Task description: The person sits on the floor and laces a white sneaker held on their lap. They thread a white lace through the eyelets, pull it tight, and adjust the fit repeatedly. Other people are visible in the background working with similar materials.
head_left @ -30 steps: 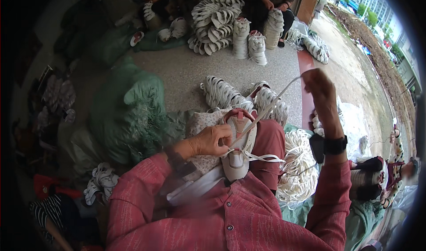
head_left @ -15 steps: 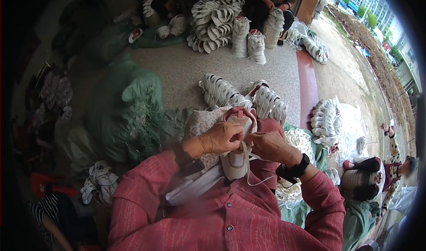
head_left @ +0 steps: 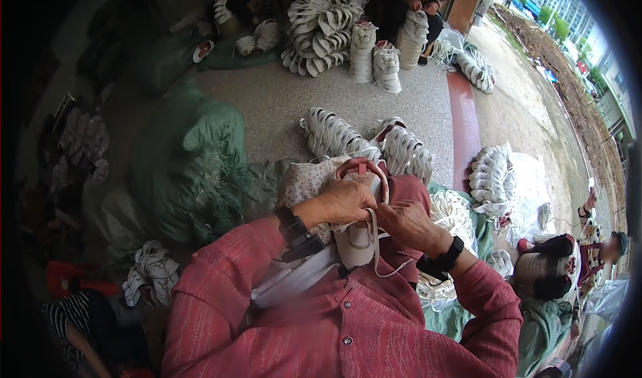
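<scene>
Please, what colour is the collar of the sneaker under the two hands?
The sneaker collar is dull red; the head view shows it best.

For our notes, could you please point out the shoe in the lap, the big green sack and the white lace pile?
Shoe (head_left: pixel 355 247): head view, toe.
Green sack (head_left: pixel 190 160): head view, middle.
White lace pile (head_left: pixel 455 217): head view, upper strands.

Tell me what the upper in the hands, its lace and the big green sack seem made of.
Upper: probably fabric mesh with smoother, leather-like panels, matte; fine texture shows, but real or synthetic is unclear.
Lace: likely woven textile, matte; it's thin and hangs in a soft curve.
Sack: apparently woven plastic, slightly glossy; folds catch light and loose strands fray.
</scene>
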A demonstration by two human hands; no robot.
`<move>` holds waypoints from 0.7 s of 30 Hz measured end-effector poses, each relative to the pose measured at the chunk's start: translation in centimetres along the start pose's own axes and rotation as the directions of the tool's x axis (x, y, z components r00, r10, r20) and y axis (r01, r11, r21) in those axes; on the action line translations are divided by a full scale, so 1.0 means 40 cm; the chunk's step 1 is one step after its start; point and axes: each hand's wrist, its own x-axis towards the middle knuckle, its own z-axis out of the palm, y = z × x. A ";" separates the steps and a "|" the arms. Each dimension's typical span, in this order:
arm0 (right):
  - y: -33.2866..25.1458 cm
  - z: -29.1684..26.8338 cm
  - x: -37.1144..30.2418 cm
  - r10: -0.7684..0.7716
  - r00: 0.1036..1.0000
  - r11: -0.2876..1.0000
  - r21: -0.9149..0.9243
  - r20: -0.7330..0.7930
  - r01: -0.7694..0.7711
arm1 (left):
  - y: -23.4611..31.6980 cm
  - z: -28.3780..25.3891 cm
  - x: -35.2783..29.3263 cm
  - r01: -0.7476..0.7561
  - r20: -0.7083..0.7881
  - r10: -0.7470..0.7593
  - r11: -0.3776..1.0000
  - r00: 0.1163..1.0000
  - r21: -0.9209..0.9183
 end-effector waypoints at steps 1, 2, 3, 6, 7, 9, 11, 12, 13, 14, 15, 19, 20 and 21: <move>0.001 0.001 -0.003 -0.025 1.000 1.000 -0.003 -0.018 0.025 | 0.001 -0.003 0.003 -0.026 -0.006 0.026 1.000 1.000 0.012; 0.001 0.002 -0.006 -0.043 0.999 0.999 -0.020 -0.028 0.043 | 0.001 -0.003 0.005 -0.052 -0.032 0.053 0.998 0.998 0.026; 0.001 0.002 -0.005 -0.062 0.997 0.997 -0.038 -0.038 0.061 | 0.003 0.001 0.006 -0.077 -0.029 0.078 0.996 0.997 0.041; -0.001 0.002 -0.001 -0.096 0.993 0.995 -0.041 -0.067 0.093 | 0.001 0.018 0.008 -0.118 -0.039 0.128 0.974 0.991 0.194; -0.001 0.001 0.001 -0.061 0.998 0.998 -0.032 -0.012 0.061 | 0.000 0.025 0.007 -0.151 -0.041 0.165 0.960 0.985 0.237; -0.001 -0.002 0.006 -0.003 0.995 0.998 -0.054 0.097 0.008 | 0.003 0.038 -0.001 -0.220 -0.079 0.259 0.917 0.963 0.334; -0.003 -0.006 0.007 0.004 0.997 0.998 0.065 0.080 -0.009 | 0.005 0.031 -0.010 -0.245 -0.127 0.307 0.901 0.943 0.358; -0.003 -0.010 0.006 -0.009 0.998 0.993 0.118 0.055 0.002 | 0.005 0.020 -0.014 -0.266 -0.096 0.320 0.893 0.943 0.363; -0.003 -0.014 0.005 0.006 0.996 0.988 0.154 0.085 -0.019 | 0.005 0.006 -0.019 -0.239 -0.209 0.362 0.860 0.909 0.450; -0.003 -0.021 0.002 -0.002 0.996 0.982 0.190 0.095 -0.016 | -0.009 -0.029 -0.026 -0.228 -0.271 0.413 0.822 0.870 0.521; -0.003 -0.027 -0.001 -0.004 0.995 0.977 0.211 0.102 -0.018 | -0.022 -0.061 -0.034 -0.209 -0.325 0.466 0.780 0.823 0.589; -0.011 -0.046 0.005 0.047 0.985 0.937 0.334 0.167 -0.101 | -0.075 -0.144 -0.116 0.040 -0.680 0.218 0.939 0.700 0.342; -0.015 -0.051 0.010 0.094 0.971 0.920 0.354 0.222 -0.170 | -0.078 -0.141 -0.133 0.077 -0.738 0.111 0.973 0.665 0.216; -0.019 -0.055 0.018 0.145 0.949 0.905 0.352 0.279 -0.241 | -0.076 -0.131 -0.150 -0.001 -0.732 0.074 0.995 0.677 0.099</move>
